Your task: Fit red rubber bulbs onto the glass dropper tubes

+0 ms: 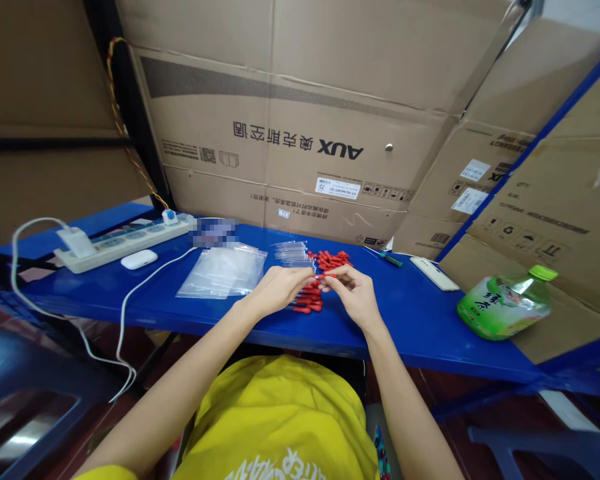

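Both my hands meet over a blue table. My left hand is closed, its fingers pinching at a small red-capped piece that my right hand also pinches from the other side. Under and between the hands lies a pile of red caps with thin clear tubes. Behind it sits a loose heap of red caps and a bundle of clear tubes.
Clear plastic bags lie left of the pile. A power strip with a white charger and cable, and a white earbud case, sit far left. A green bottle lies at right, near a white phone. Cardboard boxes wall the back.
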`<state>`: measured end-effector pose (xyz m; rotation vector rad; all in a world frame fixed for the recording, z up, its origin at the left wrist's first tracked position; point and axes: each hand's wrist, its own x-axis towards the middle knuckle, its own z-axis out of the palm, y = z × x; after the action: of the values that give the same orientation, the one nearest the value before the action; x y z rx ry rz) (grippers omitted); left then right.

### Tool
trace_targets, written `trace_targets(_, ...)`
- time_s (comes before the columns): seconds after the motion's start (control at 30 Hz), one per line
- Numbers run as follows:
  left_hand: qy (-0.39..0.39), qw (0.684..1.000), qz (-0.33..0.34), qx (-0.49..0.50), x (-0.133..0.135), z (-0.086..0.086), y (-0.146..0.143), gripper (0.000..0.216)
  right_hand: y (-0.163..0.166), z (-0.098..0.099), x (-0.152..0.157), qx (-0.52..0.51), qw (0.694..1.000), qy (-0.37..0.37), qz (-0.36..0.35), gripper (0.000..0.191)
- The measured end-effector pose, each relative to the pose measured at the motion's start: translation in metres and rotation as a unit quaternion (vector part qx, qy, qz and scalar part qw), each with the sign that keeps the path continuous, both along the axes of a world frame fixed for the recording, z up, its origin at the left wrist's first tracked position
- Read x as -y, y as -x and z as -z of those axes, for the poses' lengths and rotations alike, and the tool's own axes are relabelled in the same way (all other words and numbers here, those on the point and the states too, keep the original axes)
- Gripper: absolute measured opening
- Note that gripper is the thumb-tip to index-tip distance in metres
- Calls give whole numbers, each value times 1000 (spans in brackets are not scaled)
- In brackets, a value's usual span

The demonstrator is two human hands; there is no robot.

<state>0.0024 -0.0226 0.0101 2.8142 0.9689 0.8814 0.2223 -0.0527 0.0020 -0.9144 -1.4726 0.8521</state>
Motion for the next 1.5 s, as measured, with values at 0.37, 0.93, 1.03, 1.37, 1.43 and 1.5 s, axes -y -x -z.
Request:
trace_targets(0.37,-4,1000,12,9,-1,3,-1,35,-1,5,-2,-4,1000,4,-9,36)
trace_targets(0.93,8,999,40,31,-1,3,0,32,1,2,2,-28,1000,-6,-12,33)
trace_targets(1.03,7,999,42,30,-1,3,0,32,1,3,1,-32,999,-4,-20,32)
trace_targets(1.37,7,999,46,29,-2,5,-1,32,1,7,-1,-35,999,4,-31,31)
trace_targets(1.43,5,998,48,31,-2,6,-1,32,2,7,0,-32,999,7,-31,32)
trace_targets(1.5,3,998,48,31,-2,6,-1,33,2,7,0,-26,999,8,-30,34)
